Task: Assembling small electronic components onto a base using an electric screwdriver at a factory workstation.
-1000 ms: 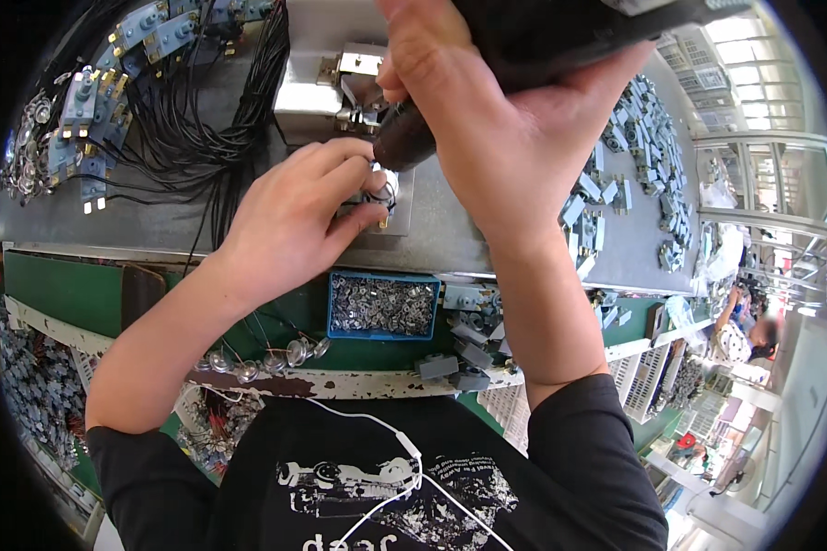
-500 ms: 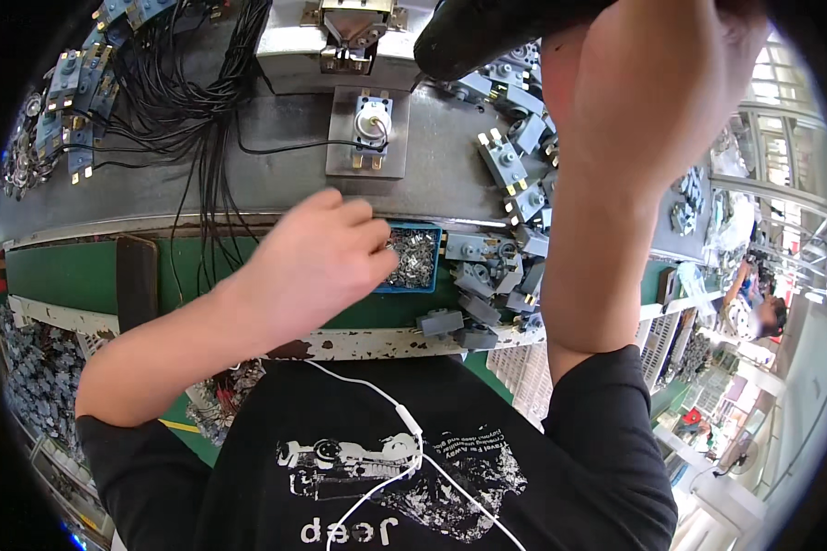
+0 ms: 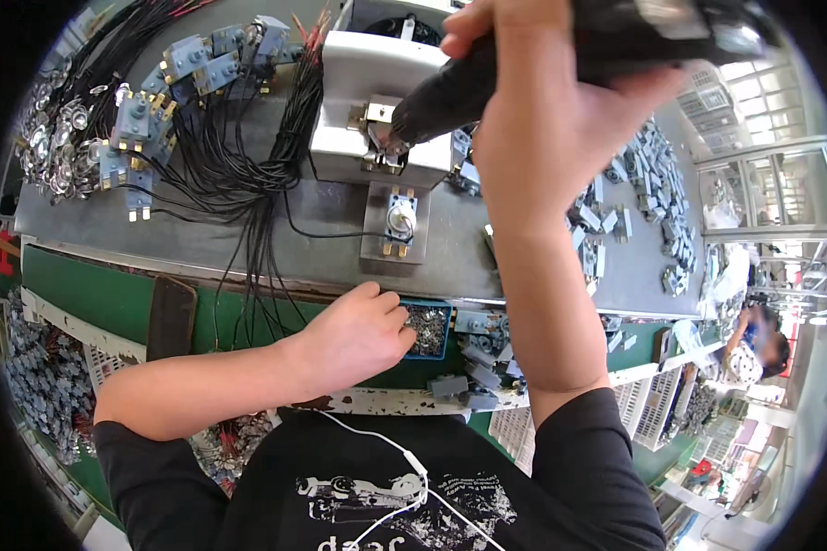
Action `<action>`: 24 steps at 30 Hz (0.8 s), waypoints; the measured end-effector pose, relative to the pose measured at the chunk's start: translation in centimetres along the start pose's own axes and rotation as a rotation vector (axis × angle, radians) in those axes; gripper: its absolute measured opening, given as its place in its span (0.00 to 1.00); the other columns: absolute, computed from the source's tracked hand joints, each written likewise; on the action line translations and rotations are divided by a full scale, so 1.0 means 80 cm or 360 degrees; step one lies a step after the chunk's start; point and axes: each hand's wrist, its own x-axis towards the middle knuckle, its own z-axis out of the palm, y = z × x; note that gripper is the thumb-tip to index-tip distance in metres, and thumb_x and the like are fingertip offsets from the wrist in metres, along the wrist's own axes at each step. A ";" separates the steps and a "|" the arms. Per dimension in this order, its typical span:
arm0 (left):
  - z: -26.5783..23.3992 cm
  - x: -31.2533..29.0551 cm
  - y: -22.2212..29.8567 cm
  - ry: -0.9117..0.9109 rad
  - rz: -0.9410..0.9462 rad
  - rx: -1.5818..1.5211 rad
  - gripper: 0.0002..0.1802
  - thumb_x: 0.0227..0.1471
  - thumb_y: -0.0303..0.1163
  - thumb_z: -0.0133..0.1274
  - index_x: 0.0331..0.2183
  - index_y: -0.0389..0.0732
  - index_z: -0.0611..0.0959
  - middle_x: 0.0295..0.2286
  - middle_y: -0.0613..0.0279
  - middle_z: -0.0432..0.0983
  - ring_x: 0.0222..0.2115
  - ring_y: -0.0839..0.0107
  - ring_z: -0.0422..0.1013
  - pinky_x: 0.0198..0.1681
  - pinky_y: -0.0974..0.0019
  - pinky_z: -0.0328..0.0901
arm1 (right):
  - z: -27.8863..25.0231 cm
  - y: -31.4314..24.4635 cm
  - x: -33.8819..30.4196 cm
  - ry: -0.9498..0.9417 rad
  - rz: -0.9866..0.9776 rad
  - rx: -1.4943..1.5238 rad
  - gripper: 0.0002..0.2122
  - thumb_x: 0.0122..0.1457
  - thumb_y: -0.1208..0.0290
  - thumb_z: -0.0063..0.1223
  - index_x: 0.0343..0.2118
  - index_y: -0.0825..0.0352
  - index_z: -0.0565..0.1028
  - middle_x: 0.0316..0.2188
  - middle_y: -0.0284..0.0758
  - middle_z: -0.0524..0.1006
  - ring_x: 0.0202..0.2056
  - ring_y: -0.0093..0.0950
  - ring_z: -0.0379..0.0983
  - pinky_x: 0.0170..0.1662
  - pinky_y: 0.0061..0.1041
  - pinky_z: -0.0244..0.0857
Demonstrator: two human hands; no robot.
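Observation:
My right hand is wrapped round a black electric screwdriver. The tool's tip is at the small metal mouth of a white machine, which looks like a screw feeder. My left hand lies at the left side of a blue tray of small metal parts, fingers curled; whatever they pinch is hidden. In front of the machine, a grey switch-like part with a round light-coloured disc and brass terminals sits on a metal block. A black wire runs leftward from it.
A bundle of black wires hangs over the bench edge. Grey parts and shiny metal rings are heaped at the left; more grey parts spread at the right. A dark flat bar lies near the front. Another person sits far right.
The screwdriver has come down and leftward, its tip now at the machine's metal mouth. My left hand stays curled by the blue tray. The whole view has shifted, showing more of the machine.

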 end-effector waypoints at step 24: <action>-0.005 -0.008 -0.007 0.0068 -0.0056 -0.0442 0.10 0.42 0.29 0.59 0.31 0.41 0.78 0.29 0.65 0.73 0.33 0.66 0.73 0.38 0.62 0.68 | 0.032 -0.058 -0.028 -0.0004 0.0544 -0.0921 0.32 0.55 0.89 0.61 0.58 0.69 0.56 0.37 0.40 0.79 0.34 0.23 0.78 0.35 0.22 0.74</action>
